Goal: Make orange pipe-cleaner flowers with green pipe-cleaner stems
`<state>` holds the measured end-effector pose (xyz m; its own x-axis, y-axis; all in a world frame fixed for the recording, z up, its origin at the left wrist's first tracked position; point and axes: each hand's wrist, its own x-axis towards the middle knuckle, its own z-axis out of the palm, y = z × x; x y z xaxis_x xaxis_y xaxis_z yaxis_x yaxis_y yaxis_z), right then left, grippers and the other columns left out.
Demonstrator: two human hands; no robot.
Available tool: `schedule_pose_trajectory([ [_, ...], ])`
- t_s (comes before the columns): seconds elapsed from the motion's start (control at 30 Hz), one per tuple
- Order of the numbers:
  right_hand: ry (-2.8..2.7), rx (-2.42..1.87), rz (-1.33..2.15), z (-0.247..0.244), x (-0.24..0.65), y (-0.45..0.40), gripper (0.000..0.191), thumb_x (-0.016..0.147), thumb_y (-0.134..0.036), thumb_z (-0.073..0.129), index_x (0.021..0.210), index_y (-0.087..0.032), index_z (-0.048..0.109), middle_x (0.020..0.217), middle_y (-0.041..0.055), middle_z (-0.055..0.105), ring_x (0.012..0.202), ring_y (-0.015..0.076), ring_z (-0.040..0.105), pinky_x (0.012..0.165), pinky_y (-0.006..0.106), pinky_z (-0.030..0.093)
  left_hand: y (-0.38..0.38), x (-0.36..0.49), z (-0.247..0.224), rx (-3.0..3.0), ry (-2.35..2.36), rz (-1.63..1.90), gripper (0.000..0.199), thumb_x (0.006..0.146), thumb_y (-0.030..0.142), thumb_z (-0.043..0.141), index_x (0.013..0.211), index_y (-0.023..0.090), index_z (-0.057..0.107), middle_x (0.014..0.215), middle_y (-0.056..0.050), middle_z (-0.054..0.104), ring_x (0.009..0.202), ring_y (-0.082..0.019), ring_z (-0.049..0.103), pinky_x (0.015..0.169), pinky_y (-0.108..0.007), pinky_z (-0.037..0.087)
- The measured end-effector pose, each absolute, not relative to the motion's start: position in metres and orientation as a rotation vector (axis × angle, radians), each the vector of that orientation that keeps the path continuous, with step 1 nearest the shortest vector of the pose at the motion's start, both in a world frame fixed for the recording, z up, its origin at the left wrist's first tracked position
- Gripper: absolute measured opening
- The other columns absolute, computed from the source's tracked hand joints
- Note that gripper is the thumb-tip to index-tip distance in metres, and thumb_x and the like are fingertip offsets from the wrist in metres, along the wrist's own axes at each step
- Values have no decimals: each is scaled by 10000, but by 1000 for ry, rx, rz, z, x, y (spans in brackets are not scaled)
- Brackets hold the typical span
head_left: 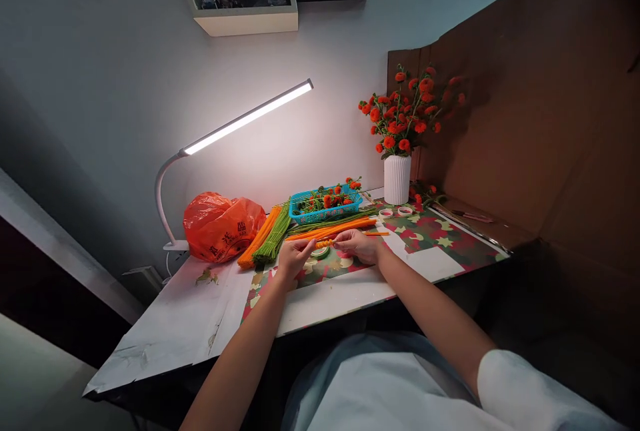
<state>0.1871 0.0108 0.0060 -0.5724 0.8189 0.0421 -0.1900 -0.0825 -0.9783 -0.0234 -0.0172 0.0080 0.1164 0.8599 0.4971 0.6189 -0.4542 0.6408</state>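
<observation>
Between my two hands is a short orange pipe cleaner [324, 243] bent into a row of coils. My left hand [296, 258] pinches its left end, and my right hand [359, 246] pinches the right end. Both hands hover above the front of the table. Just under them lies a roll of green tape [321, 253]. Straight orange pipe cleaners [345, 225] lie right behind my hands, and a loose one sticks out past my right hand. A bundle of green pipe cleaners [273, 239] rests left of my left hand.
A blue basket [327, 218] holds orange flowers with green stems. A white vase [397, 180] of orange flowers stands at the back right, near tape rolls [395, 213] and pliers [473, 216]. An orange plastic bag [220, 226] and a lit lamp [247, 118] are at left.
</observation>
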Motion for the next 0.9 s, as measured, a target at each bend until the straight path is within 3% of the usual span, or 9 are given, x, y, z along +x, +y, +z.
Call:
schedule_pose_trajectory([
  [0.2, -1630, -739, 1743, 8, 190, 10, 401, 509, -411, 850, 688, -107, 662, 561, -47, 504, 483, 32, 364, 454, 191, 259, -24, -31, 18, 2370, 1629, 1112, 509, 798, 511, 461, 428, 161, 456, 431, 46, 247, 441, -78, 242, 461, -231, 173],
  [0.47, -1701, -797, 1745, 2, 190, 14, 423, 516, -445, 831, 706, -121, 636, 542, -56, 494, 468, 43, 404, 462, 194, 313, -28, -31, 26, 2645, 1767, 1023, 486, 806, 479, 477, 437, 163, 466, 434, 36, 345, 444, -80, 271, 486, -248, 164],
  [0.67, -1720, -778, 1750, 3, 189, 12, 415, 545, -464, 811, 685, -135, 602, 479, -89, 410, 426, 33, 329, 435, 196, 271, -29, -32, 27, 2758, 1787, 1004, 502, 825, 479, 470, 432, 168, 450, 425, 27, 382, 433, -84, 289, 489, -253, 168],
  [0.9, -1733, -840, 1694, 0, 188, 14, 405, 550, -443, 808, 706, -136, 597, 488, -84, 425, 437, 41, 361, 435, 197, 267, -28, -34, 25, 2815, 1806, 980, 497, 829, 477, 479, 438, 171, 467, 428, 13, 441, 425, -90, 336, 488, -260, 165],
])
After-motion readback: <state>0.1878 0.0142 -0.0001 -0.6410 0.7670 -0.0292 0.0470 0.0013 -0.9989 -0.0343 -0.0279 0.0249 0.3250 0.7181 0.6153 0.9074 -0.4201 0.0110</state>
